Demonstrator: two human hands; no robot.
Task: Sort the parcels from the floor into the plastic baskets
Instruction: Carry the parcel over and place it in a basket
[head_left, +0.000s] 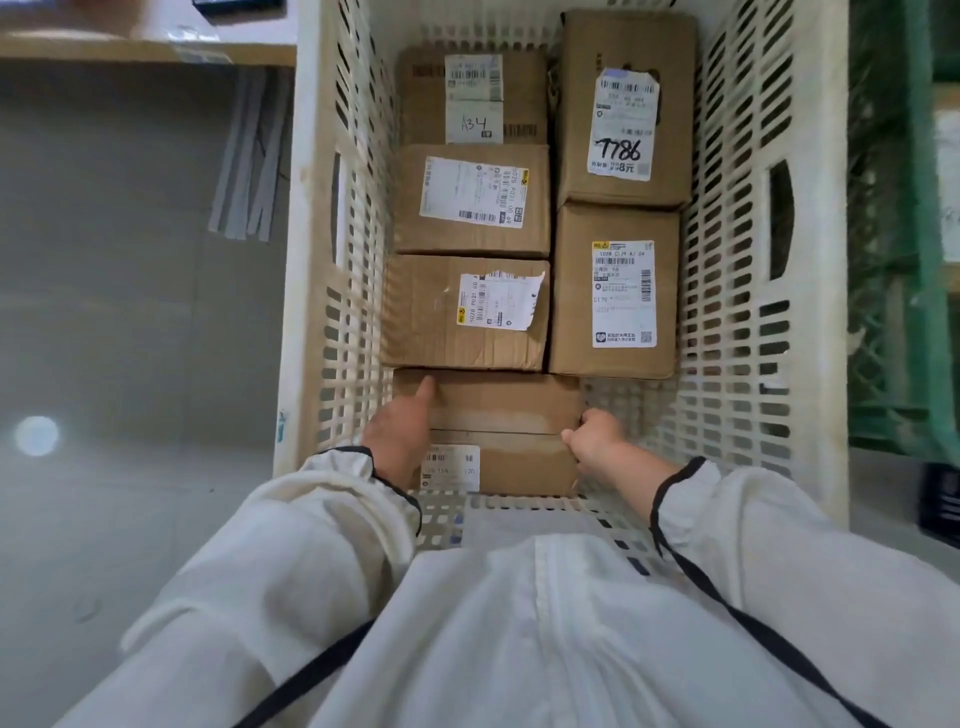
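Observation:
A cream plastic basket (737, 312) fills the middle of the head view, with several brown cardboard parcels packed inside. The nearest parcel (498, 415) lies at the basket's near end, its white label partly under my left wrist. My left hand (400, 431) rests on the parcel's left side with the thumb stretched forward along its top. My right hand (595, 434) grips the parcel's right edge with curled fingers. Beyond it lie a parcel with a torn label (467, 312), one marked "7786" (626, 111) and others.
A green plastic basket (904, 260) stands against the cream basket's right side. Grey floor (130, 312) stretches to the left, with a bundle of grey strips (249, 171) hanging below a wooden shelf edge (145, 52). My white sleeves and torso cover the foreground.

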